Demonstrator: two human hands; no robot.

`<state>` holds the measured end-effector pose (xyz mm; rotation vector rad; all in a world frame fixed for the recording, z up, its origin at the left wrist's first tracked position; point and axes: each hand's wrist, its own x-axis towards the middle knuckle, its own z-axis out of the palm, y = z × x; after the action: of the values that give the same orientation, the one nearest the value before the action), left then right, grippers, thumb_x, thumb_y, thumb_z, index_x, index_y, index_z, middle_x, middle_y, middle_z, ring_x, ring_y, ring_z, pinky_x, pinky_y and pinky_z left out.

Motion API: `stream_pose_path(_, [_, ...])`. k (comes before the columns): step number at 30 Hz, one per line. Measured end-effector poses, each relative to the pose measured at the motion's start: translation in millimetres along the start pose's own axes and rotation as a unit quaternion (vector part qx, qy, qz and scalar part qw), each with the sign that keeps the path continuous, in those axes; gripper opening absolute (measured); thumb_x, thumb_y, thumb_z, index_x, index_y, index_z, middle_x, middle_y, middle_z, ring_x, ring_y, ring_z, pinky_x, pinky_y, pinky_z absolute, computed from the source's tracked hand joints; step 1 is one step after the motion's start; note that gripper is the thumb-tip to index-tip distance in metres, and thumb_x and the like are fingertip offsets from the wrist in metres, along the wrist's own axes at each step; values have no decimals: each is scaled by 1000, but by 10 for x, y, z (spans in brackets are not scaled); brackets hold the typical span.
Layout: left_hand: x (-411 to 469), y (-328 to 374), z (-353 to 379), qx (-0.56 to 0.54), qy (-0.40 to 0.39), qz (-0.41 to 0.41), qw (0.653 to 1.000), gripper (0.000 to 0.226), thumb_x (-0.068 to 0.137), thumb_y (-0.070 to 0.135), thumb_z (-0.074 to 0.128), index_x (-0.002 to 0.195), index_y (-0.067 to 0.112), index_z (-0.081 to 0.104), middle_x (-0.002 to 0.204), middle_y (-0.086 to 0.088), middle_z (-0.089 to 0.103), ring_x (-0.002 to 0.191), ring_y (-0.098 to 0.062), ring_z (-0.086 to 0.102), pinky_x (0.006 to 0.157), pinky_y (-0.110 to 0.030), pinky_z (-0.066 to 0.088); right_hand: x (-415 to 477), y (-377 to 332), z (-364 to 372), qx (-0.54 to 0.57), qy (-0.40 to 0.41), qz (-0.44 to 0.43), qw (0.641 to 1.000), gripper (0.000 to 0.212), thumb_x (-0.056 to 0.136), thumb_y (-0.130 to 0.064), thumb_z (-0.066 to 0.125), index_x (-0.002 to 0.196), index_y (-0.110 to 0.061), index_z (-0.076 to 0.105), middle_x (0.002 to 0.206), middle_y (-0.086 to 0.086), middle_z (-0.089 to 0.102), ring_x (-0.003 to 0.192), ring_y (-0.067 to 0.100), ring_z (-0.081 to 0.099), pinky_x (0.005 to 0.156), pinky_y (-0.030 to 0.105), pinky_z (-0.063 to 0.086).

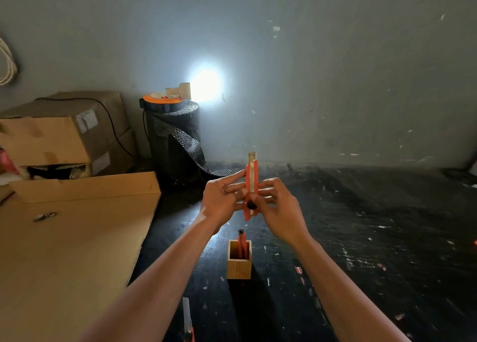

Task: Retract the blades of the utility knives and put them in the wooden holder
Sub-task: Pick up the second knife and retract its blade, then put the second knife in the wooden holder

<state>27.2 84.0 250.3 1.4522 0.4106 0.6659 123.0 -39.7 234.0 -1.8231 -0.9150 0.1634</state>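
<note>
The orange utility knife stood almost upright in the air above the wooden holder, its blade out at the top; my left hand gripped its left side with the fingers curled on the body; my right hand was closed on the right side, near the black slider; a second knife stood already inside the holder on the dark table; a third knife lay at the near edge, blade out.

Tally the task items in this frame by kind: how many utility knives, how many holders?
Utility knives: 3 (held knife in left hand and right hand; knife in holder; knife on table)
Wooden holder: 1
Total: 4
</note>
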Motion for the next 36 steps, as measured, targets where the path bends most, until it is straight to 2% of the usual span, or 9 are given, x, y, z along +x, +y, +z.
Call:
stream_pose_path(4, [21, -246, -48, -8, -11, -19, 1000, 50, 91, -18, 61, 132, 11, 65, 92, -4, 82, 83, -24, 81, 63, -31, 64, 155, 100, 73, 17, -1, 15, 1000, 39, 96, -32, 67, 134, -26, 58, 117, -3, 74, 103, 13, 71, 91, 38, 60])
stream_pose_path(7, [91, -516, -88, 33, 5, -27, 999, 48, 93, -13, 63, 132, 14, 67, 100, -6, 82, 91, -25, 80, 74, -36, 65, 243, 235, 169, 53, -17, 32, 998, 27, 95, -26, 69, 121, -20, 67, 102, -3, 77, 91, 12, 76, 82, 39, 64])
stream_pose_path(11, [204, -988, -249, 141, 70, -61, 986, 41, 92, -1, 69, 131, 11, 68, 105, -4, 79, 98, -18, 77, 88, -43, 63, 323, 514, 339, 34, -16, 53, 998, 16, 93, -18, 71, 108, -17, 67, 90, -3, 76, 79, 7, 74, 72, 29, 63])
stream_pose_path(15, [154, -1442, -381, 277, 64, -109, 953, 49, 91, 4, 72, 138, 14, 63, 132, -10, 70, 118, -20, 69, 102, -41, 57, 371, 878, 566, 13, -44, 81, 996, 16, 93, -6, 68, 107, -13, 63, 90, 3, 72, 75, 8, 72, 58, 19, 57])
stream_pose_path(19, [121, -1823, -423, 301, 31, -175, 937, 69, 84, 9, 82, 147, 15, 53, 147, -10, 58, 131, -25, 59, 106, -41, 51, 368, 1240, 799, -12, -81, 116, 990, 14, 96, -15, 67, 108, -14, 63, 96, 3, 71, 79, 7, 70, 50, 13, 50])
stream_pose_path(23, [146, -2068, -392, 305, 26, -214, 928, 76, 83, 11, 83, 151, 16, 48, 152, -9, 53, 135, -26, 56, 108, -44, 51, 361, 1534, 982, -38, -109, 146, 982, 8, 97, -20, 66, 104, -16, 65, 98, 1, 71, 82, 10, 68, 58, 16, 48])
stream_pose_path(28, [185, -2244, -336, 300, 29, -225, 926, 70, 85, 0, 78, 147, 21, 54, 142, -3, 64, 128, -20, 62, 107, -36, 49, 337, 1753, 1132, -64, -138, 164, 975, 5, 96, -20, 66, 100, -22, 68, 97, -3, 74, 91, 16, 70, 76, 34, 58])
stream_pose_path(33, [174, -2387, -374, 284, 50, -239, 927, 71, 85, -1, 78, 146, 27, 54, 142, 2, 63, 129, -18, 62, 109, -43, 51, 335, 1814, 1257, -84, -147, 158, 973, 9, 96, -18, 64, 100, -22, 71, 97, -2, 75, 88, 15, 69, 73, 31, 56])
stream_pose_path(36, [179, -2420, -391, 281, 55, -232, 930, 70, 85, -1, 77, 146, 27, 54, 142, 1, 63, 130, -19, 61, 107, -45, 52, 322, 1855, 1310, -97, -149, 163, 970, 14, 95, -21, 64, 103, -22, 75, 101, -1, 78, 94, 17, 71, 78, 32, 55])
